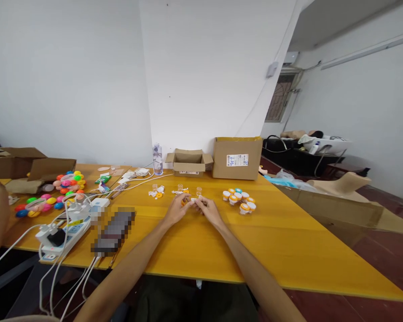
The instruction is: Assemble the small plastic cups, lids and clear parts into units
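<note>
My left hand (177, 209) and my right hand (208, 210) meet over the middle of the table, fingers pinched together. Between their fingertips is a small white plastic piece (193, 200), too small to make out its exact kind. Something orange (183, 202) shows by my left fingers; whether it is held cannot be told. Just beyond my hands stands a small clear cup (199, 191). Another clear cup (180, 188) is behind my left hand, with small white pieces (176, 192) around it. To the right sits a cluster of small clear cups with orange and white lids (235, 197).
Further left lie an orange ring (159, 195) and a third clear cup (155, 188). A water bottle (157, 159), a small open carton (189, 163) and a larger closed carton (237, 158) line the back. A power strip (75, 230) with cables and a blurred dark device (114, 232) occupy the left.
</note>
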`<state>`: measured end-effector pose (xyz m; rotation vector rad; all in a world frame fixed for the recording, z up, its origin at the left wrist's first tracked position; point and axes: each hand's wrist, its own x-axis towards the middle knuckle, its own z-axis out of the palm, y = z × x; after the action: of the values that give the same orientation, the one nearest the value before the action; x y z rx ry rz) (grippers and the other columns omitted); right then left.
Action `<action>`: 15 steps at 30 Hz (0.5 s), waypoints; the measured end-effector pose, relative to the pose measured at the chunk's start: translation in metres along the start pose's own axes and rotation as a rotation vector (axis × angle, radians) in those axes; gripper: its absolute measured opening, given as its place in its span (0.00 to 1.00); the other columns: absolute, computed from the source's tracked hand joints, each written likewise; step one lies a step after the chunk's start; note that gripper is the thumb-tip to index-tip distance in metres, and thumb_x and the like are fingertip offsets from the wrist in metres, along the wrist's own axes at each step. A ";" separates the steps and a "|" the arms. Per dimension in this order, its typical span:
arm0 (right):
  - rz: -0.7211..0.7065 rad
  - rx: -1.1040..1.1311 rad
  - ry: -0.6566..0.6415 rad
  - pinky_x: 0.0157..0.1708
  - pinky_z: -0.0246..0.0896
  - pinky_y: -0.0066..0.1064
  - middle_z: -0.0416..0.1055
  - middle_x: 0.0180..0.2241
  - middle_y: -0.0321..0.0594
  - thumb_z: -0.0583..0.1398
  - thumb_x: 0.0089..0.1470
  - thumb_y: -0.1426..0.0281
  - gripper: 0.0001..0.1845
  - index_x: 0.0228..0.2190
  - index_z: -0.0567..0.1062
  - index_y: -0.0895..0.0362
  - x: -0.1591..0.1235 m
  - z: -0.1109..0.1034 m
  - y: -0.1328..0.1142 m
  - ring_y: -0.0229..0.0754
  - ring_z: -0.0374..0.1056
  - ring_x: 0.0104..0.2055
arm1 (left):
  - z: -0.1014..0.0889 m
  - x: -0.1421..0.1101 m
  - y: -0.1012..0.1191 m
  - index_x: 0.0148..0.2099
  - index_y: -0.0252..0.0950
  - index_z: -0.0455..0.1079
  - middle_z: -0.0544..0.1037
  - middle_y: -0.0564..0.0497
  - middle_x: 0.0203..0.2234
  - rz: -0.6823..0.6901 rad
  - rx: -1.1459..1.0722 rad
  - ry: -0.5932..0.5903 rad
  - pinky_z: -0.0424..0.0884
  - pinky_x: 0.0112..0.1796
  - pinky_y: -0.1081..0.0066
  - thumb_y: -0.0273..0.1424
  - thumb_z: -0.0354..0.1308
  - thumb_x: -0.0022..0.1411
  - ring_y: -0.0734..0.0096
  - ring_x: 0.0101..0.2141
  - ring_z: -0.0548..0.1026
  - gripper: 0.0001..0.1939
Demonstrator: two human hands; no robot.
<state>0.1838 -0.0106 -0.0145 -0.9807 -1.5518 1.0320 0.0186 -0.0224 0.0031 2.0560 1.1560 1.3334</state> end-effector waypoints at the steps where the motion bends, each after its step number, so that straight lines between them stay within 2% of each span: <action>1: -0.006 -0.004 -0.020 0.21 0.62 0.28 0.74 0.23 0.39 0.59 0.45 0.48 0.22 0.24 0.75 0.56 -0.001 0.002 -0.002 0.40 0.69 0.25 | 0.001 0.000 0.001 0.40 0.38 0.74 0.77 0.52 0.30 -0.010 -0.017 -0.016 0.69 0.39 0.68 0.38 0.58 0.59 0.68 0.33 0.72 0.11; 6: -0.009 0.018 -0.052 0.23 0.62 0.29 0.75 0.25 0.39 0.61 0.43 0.49 0.22 0.26 0.77 0.56 -0.002 0.004 -0.004 0.40 0.69 0.25 | 0.000 0.002 0.000 0.32 0.36 0.75 0.78 0.51 0.27 -0.063 -0.137 -0.073 0.68 0.35 0.70 0.40 0.57 0.59 0.69 0.30 0.73 0.13; 12: 0.072 0.142 -0.072 0.24 0.61 0.29 0.76 0.26 0.38 0.68 0.34 0.51 0.25 0.30 0.78 0.57 -0.002 0.002 -0.007 0.39 0.68 0.26 | -0.002 0.004 -0.003 0.31 0.35 0.75 0.78 0.52 0.25 -0.100 -0.245 -0.057 0.68 0.31 0.72 0.39 0.60 0.55 0.71 0.27 0.73 0.12; 15: 0.112 0.214 -0.086 0.25 0.60 0.28 0.76 0.25 0.38 0.68 0.34 0.50 0.25 0.29 0.79 0.57 -0.003 0.001 -0.010 0.37 0.67 0.25 | -0.003 0.004 -0.001 0.31 0.35 0.75 0.78 0.52 0.26 -0.103 -0.242 -0.056 0.67 0.31 0.72 0.39 0.60 0.55 0.71 0.27 0.73 0.11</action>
<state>0.1821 -0.0172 -0.0061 -0.8920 -1.4328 1.3054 0.0160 -0.0194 0.0060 1.8254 1.0089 1.2897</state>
